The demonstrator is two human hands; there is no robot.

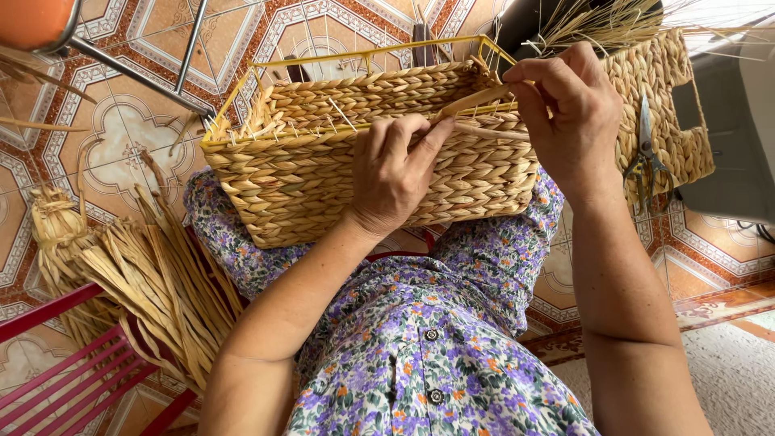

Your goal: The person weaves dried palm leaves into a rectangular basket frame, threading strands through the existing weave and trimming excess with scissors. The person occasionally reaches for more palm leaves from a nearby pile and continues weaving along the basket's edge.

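While the braided straw basket [323, 182] is resting on the lap, the left hand [393, 173] is pressing its ribbed wall and the right hand [569, 113] is pinching a flat strand [476, 101] at the yellow wire rim [339, 56].

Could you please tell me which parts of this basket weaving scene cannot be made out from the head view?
- Head view: the inside floor of the woven basket is hidden by its own near wall.
- Head view: the left hand covers the weave beneath its palm.
- Head view: the right hand hides where the flat strand ends.
- Head view: the scissors are too small to show blade detail.
- Head view: the orange object is cut off by the top-left edge.
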